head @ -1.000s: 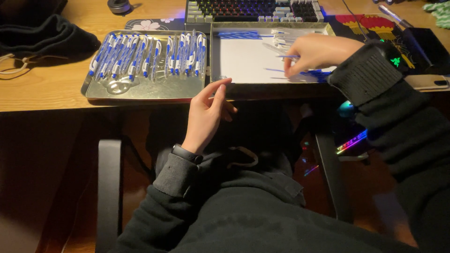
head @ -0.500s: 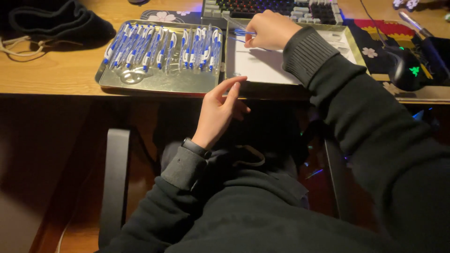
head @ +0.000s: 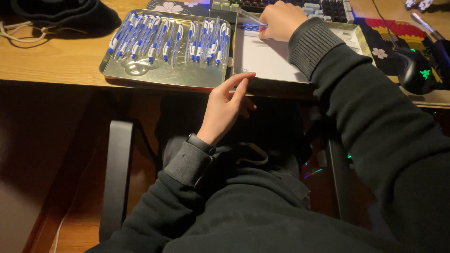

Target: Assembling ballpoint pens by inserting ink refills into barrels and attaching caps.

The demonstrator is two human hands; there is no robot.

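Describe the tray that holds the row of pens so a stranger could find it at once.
On the wooden desk, look just left of the white sheet under the right hand. The metal tray lies there, its near right corner by the left hand. Unlike its neighbours, it is shiny and holds a row of blue-and-white pens.

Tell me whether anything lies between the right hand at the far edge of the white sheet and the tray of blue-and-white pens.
Nothing visible does. The right hand rests at the top of the white sheet, closed on blue pen parts. The tray of pens sits directly beside it. The left hand waits lower, at the desk edge.
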